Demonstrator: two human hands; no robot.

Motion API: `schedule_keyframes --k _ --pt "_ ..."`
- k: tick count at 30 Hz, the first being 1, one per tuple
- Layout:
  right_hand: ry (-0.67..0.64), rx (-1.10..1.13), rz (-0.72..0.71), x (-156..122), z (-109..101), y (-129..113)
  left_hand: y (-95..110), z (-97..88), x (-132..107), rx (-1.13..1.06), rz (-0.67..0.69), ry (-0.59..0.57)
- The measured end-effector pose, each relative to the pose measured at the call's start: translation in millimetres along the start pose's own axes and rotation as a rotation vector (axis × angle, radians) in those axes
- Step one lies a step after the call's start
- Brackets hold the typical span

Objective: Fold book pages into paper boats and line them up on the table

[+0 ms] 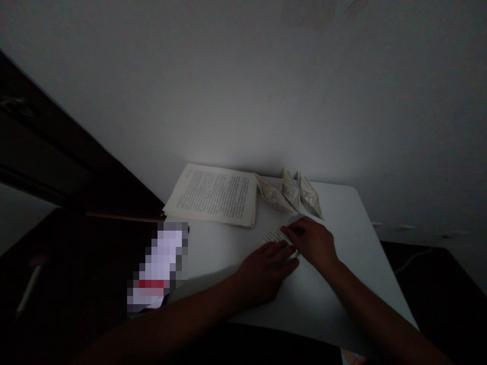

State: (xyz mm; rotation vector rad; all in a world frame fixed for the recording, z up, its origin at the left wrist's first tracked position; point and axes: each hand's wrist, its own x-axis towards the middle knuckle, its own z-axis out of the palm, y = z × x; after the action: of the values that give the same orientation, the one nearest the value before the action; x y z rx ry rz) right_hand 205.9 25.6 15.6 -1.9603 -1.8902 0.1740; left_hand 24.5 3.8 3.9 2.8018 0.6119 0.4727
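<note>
A small piece of folded printed paper (pixel 273 235) lies on the white table, partly covered by both hands. My left hand (pixel 262 271) rests flat over its near side, fingers stretched out and pressing it down. With thumb and fingers pinched together, my right hand (pixel 314 241) grips the paper's right side. Behind the hands stand folded paper boats made of printed pages: a left one (pixel 274 196), a middle one (pixel 291 190) and a right one (pixel 310 196). The fold under my fingers is hidden.
An open-faced stack of printed pages (pixel 215 197) lies at the table's back left. A phone-like device with a blurred bright screen (pixel 162 263) sits at the left edge. The white table (pixel 346 223) meets a pale wall (pixel 243 91). A dark door frame (pixel 76 137) stands left.
</note>
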Motion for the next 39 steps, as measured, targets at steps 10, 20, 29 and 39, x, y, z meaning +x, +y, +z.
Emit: schedule_keyframes --k 10,20,29,39 --pt "-0.048 -0.011 0.090 17 6 -8 -1 2.4 -1 -0.041 0.004 0.011" --pt "-0.069 0.461 0.002 5 -3 18 -5 -1.7 -1 -0.091 -0.004 0.072" --pt "-0.140 0.649 -0.006 6 -4 34 -12 -22.0 5 -0.272 0.028 0.366" --pt "-0.269 1.062 -0.065 0 -15 30 -34 -39.4 23 -1.164 -0.819 0.706"
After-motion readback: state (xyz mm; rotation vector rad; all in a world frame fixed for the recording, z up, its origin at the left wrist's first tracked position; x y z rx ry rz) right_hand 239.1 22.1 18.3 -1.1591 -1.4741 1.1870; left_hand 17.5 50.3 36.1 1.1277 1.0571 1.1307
